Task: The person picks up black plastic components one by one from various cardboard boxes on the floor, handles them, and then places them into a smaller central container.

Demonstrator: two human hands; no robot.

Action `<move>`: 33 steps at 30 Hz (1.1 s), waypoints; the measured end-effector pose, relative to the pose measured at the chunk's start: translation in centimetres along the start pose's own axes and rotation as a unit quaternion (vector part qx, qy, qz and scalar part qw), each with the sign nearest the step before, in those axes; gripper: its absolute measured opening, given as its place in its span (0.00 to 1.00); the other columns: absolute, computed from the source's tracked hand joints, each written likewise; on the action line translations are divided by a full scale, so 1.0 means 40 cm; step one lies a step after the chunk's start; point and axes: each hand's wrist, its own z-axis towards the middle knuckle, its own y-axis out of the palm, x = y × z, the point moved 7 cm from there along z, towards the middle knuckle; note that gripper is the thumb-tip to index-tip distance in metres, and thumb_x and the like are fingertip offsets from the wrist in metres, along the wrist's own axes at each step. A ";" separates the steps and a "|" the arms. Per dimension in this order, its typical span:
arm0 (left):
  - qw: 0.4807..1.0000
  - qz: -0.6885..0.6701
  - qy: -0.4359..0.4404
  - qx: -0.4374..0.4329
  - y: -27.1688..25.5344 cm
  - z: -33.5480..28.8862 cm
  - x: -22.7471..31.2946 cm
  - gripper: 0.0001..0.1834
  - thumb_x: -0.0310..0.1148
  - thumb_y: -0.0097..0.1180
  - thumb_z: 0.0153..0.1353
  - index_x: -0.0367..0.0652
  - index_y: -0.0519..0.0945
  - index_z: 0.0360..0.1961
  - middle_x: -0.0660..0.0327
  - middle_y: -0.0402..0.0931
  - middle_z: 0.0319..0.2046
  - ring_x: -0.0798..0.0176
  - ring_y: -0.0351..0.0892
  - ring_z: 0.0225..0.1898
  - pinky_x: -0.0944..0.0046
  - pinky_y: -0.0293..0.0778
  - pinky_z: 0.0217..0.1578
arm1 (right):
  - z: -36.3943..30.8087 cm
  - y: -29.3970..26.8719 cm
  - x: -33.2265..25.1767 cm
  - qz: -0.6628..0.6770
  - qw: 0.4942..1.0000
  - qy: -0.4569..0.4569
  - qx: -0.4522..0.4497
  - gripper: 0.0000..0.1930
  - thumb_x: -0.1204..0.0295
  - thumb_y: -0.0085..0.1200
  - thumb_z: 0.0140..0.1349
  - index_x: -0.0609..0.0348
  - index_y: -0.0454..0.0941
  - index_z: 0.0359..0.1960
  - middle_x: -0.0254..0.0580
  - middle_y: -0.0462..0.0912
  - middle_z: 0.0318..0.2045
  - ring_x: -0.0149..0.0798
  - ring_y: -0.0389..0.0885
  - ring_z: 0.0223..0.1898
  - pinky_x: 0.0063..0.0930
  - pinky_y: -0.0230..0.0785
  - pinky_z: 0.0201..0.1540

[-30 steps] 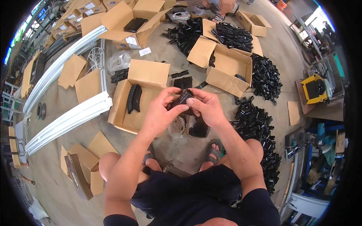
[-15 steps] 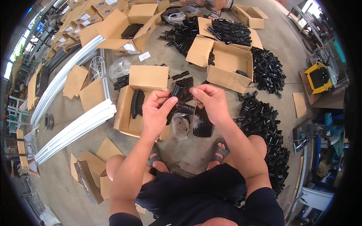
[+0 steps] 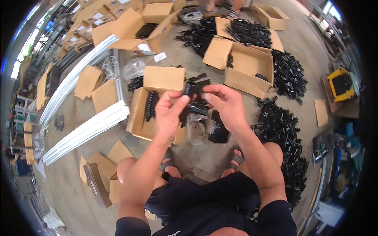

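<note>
A short black plastic part point(image 3: 190, 89), glossy and somewhat blurred, is pinched between the thumb and fingers of my left hand point(image 3: 169, 112). Close by on its right, my right hand point(image 3: 226, 105) has its thumb and forefinger together at the part's edge; whatever lies between those fingertips is too small to make out. Under my hands are more black parts point(image 3: 199, 108), partly covered. An open cardboard box point(image 3: 164, 78) by my left hand holds a neat row of black parts point(image 3: 151, 106). Below my right hand lies a black tray-like piece with pale specks point(image 3: 218, 131).
A clear plastic bag point(image 3: 197, 129) sits between my feet and hands. Heaps of black parts point(image 3: 281, 126) spread along the right, beside another open carton point(image 3: 252, 63). Long white profiles point(image 3: 90, 131) lie at left. Another person's feet point(image 3: 233, 13) show at the far edge.
The whole view has shifted, so the scene sits farther right. The black part has turned in my left hand, its open end no longer facing up. My right fingertips remain close to it.
</note>
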 end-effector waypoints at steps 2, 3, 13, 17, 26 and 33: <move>0.999 0.025 0.025 0.007 -0.025 -0.004 0.015 0.07 0.25 0.60 0.67 0.40 0.78 0.45 0.55 0.85 0.43 0.66 0.84 0.44 0.64 0.81 0.48 | -0.005 0.040 0.007 -0.072 0.997 -0.019 -0.013 0.09 0.74 0.58 0.68 0.63 0.83 0.46 0.34 0.85 0.39 0.26 0.80 0.40 0.23 0.73 0.45; 0.997 0.076 0.015 0.009 -0.017 -0.003 0.018 0.09 0.26 0.62 0.66 0.39 0.79 0.45 0.59 0.84 0.42 0.68 0.83 0.44 0.65 0.79 0.49 | -0.009 0.038 0.004 -0.077 0.996 -0.033 0.008 0.09 0.73 0.57 0.68 0.63 0.83 0.46 0.34 0.84 0.39 0.27 0.80 0.40 0.24 0.73 0.46; 0.999 0.018 0.026 -0.034 -0.013 0.004 -0.012 0.10 0.27 0.63 0.64 0.37 0.76 0.42 0.62 0.82 0.33 0.74 0.79 0.34 0.70 0.74 0.34 | -0.015 0.011 0.097 -0.013 0.999 -0.034 0.023 0.08 0.75 0.58 0.69 0.64 0.81 0.47 0.31 0.82 0.39 0.24 0.77 0.40 0.20 0.69 0.46; 0.998 0.017 0.050 -0.034 -0.004 -0.008 -0.011 0.10 0.26 0.63 0.64 0.37 0.74 0.42 0.62 0.82 0.33 0.74 0.79 0.34 0.70 0.75 0.34 | -0.014 0.002 0.109 -0.022 0.999 -0.009 0.037 0.08 0.73 0.59 0.69 0.63 0.81 0.45 0.32 0.83 0.39 0.25 0.78 0.40 0.20 0.69 0.46; 0.995 0.059 0.069 -0.032 0.006 -0.009 0.001 0.11 0.27 0.62 0.66 0.36 0.74 0.43 0.57 0.83 0.40 0.70 0.80 0.43 0.65 0.77 0.45 | -0.015 0.003 0.157 0.067 0.995 0.016 0.073 0.10 0.73 0.59 0.70 0.67 0.81 0.46 0.37 0.85 0.41 0.26 0.79 0.42 0.22 0.70 0.49; 0.994 0.078 0.073 -0.016 0.000 -0.029 0.031 0.10 0.27 0.62 0.66 0.35 0.74 0.43 0.57 0.83 0.40 0.69 0.81 0.44 0.65 0.77 0.46 | -0.033 0.028 0.134 0.051 0.996 0.003 0.071 0.09 0.75 0.58 0.70 0.68 0.81 0.47 0.38 0.85 0.44 0.27 0.80 0.44 0.22 0.71 0.51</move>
